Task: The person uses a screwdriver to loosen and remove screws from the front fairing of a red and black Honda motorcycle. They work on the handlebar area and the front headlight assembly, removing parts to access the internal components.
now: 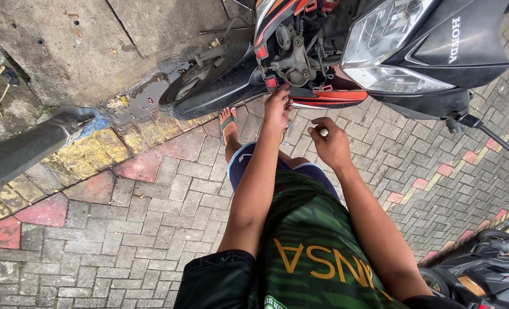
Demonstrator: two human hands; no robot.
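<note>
My left hand [277, 107] pinches at the orange panel [329, 96] under the motorbike's exposed engine [296, 54]; what it grips, I can't tell. My right hand [330, 143] is closed on a small metal piece [324, 133], just beside. I'd steady the panel first.

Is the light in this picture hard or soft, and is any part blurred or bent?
Head view: soft, even daylight, no hard shadows; a puddle reflects sky; the headlight shows mild glare; wide-lens bending at the edges; left hand and right hand are sharp.
</note>
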